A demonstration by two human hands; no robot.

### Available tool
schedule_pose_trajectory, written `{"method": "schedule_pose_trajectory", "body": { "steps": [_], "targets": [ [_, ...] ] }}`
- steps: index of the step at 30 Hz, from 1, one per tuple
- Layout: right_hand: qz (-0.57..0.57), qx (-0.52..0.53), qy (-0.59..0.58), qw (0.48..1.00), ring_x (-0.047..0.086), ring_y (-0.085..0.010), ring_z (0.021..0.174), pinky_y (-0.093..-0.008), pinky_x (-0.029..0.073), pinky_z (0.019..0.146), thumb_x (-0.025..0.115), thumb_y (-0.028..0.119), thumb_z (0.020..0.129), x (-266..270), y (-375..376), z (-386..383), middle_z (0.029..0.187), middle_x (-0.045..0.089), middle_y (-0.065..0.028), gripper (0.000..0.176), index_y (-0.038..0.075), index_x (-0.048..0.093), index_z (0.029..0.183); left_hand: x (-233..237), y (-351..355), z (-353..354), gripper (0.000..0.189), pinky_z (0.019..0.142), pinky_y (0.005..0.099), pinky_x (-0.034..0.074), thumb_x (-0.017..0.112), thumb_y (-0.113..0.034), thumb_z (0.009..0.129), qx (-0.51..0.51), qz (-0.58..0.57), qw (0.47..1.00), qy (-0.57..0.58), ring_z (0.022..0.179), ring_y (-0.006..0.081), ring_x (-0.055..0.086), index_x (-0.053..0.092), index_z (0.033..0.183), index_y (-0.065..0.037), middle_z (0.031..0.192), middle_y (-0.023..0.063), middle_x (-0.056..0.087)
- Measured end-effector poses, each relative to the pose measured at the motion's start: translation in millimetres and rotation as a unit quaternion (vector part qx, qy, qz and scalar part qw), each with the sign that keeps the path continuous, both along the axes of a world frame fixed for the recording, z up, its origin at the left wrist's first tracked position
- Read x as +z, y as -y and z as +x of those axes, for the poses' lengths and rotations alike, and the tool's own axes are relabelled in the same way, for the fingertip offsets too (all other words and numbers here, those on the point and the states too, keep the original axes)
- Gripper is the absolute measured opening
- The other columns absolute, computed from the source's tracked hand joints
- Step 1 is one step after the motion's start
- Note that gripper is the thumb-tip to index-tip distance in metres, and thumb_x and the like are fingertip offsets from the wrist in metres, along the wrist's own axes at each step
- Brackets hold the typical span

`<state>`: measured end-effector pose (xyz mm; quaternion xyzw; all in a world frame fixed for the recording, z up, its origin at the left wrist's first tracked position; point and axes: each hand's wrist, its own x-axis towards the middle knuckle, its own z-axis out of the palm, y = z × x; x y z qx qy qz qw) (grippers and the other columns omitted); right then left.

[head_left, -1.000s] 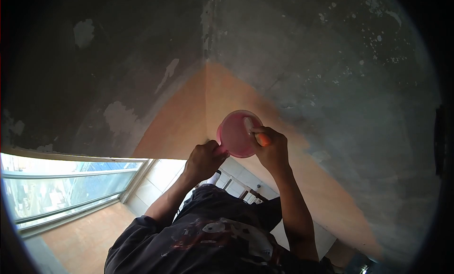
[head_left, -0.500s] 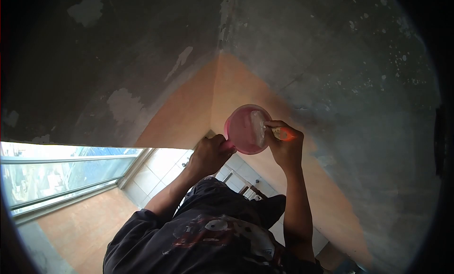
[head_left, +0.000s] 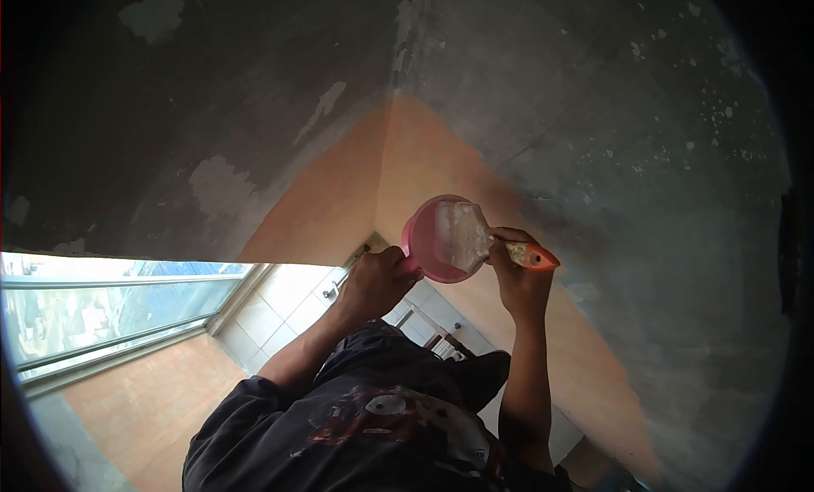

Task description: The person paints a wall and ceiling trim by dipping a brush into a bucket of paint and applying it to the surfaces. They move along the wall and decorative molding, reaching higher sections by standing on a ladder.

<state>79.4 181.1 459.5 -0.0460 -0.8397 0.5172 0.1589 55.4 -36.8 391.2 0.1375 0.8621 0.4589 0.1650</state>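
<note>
A round pink dipper (head_left: 424,248) with a short handle is held out in front of my chest. My left hand (head_left: 376,280) is closed round its handle. In my right hand (head_left: 519,276) is a wide, flat paintbrush (head_left: 462,236) with a pale, stained head and an orange-tipped handle (head_left: 539,257). The brush head lies across the right half of the dipper's opening, overlapping its rim in this view. Pink shows inside the dipper to the left of the brush.
Two grey walls (head_left: 543,93) with pale patches meet at a corner ahead. Lower down runs an orange painted band (head_left: 326,208). A glass window (head_left: 119,314) is at the left. White tiles (head_left: 280,305) and a metal tap (head_left: 331,293) show below.
My right hand has moved slightly down and turned, so the brush now shows its broad face and more of its handle. The dipper has sunk a little; my left hand still holds it.
</note>
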Motion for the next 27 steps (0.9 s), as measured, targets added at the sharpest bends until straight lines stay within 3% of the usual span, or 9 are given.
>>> {"method": "schedule_pose_trajectory", "body": {
  "steps": [4,7,14,16,17,19,26,27],
  "targets": [
    [-0.073,-0.031,0.013,0.997,0.066,-0.0111,0.075,-0.0256,0.054,0.068,0.067,0.001,0.084,-8.2,-9.1,5.5,0.086,0.071,-0.0091,0.011,-0.003,0.069,0.094,-5.1,1.6,-2.7,0.034,0.068,0.0455,0.052,0.071,-0.032,0.083,0.001,-0.006,1.000,0.011,0.075,0.0395,0.066,0.062,0.090,0.000,0.077,0.0221,0.066],
    [0.036,0.010,0.017,0.999,0.068,-0.0128,0.072,-0.0258,0.055,0.068,0.069,0.002,0.083,-13.0,-11.1,9.8,0.081,0.071,-0.0094,0.012,-0.002,0.069,0.095,-2.4,-0.3,-2.7,0.035,0.069,0.0460,0.052,0.070,-0.033,0.084,-0.015,-0.020,1.000,-0.012,0.077,0.0398,0.066,0.062,0.091,0.000,0.078,0.0224,0.066],
    [0.060,0.010,0.003,0.998,0.069,-0.0145,0.074,-0.0272,0.056,0.067,0.068,0.002,0.084,-21.3,-7.6,11.5,0.081,0.071,-0.0094,0.011,-0.003,0.068,0.094,-0.9,-1.2,-4.9,0.038,0.070,0.0459,0.052,0.070,-0.036,0.084,-0.025,-0.029,0.999,0.004,0.079,0.0394,0.067,0.062,0.091,0.001,0.079,0.0223,0.066],
    [-0.102,-0.044,0.024,0.994,0.070,-0.0179,0.075,-0.0287,0.058,0.069,0.065,0.004,0.087,-28.0,-8.8,14.5,0.087,0.068,-0.0117,0.015,-0.006,0.065,0.097,0.4,0.4,-4.9,0.037,0.071,0.0451,0.052,0.070,-0.035,0.084,-0.019,-0.029,0.999,0.029,0.079,0.0390,0.067,0.063,0.091,0.001,0.078,0.0219,0.066],
    [-0.101,-0.041,0.023,0.994,0.070,-0.0179,0.075,-0.0287,0.058,0.069,0.065,0.004,0.087,-30.7,-8.7,15.9,0.087,0.068,-0.0117,0.015,-0.006,0.065,0.097,-1.6,1.3,-4.8,0.037,0.071,0.0451,0.052,0.070,-0.035,0.084,-0.016,-0.028,0.999,0.027,0.079,0.0390,0.067,0.063,0.091,0.001,0.078,0.0219,0.066],
    [-0.252,-0.123,0.057,0.958,0.068,-0.0207,0.078,-0.0343,0.062,0.073,0.061,0.010,0.091,-35.6,-10.3,18.9,0.096,0.065,-0.0131,0.022,-0.006,0.060,0.105,-5.0,1.6,-6.7,0.036,0.070,0.0437,0.052,0.071,-0.034,0.083,-0.021,-0.012,1.000,0.014,0.078,0.0381,0.067,0.063,0.090,0.001,0.078,0.0216,0.066],
    [-0.277,-0.140,0.028,0.950,0.068,-0.0224,0.085,-0.0381,0.062,0.073,0.064,0.014,0.090,-60.7,-10.6,30.0,0.101,0.062,-0.0124,0.025,-0.003,0.058,0.108,-7.0,3.2,-10.0,0.035,0.067,0.0402,0.051,0.073,-0.032,0.083,-0.008,0.015,1.000,0.000,0.073,0.0348,0.067,0.063,0.087,0.002,0.077,0.0203,0.066],
    [-0.335,-0.157,0.020,0.929,0.068,-0.0222,0.085,-0.0369,0.062,0.073,0.065,0.016,0.090,-63.5,-9.9,29.7,0.102,0.063,-0.0130,0.028,-0.003,0.058,0.109,-5.3,3.5,-11.1,0.032,0.068,0.0390,0.051,0.073,-0.029,0.083,-0.009,0.009,1.000,0.013,0.074,0.0320,0.066,0.065,0.090,0.001,0.078,0.0191,0.066]
  ]
}}
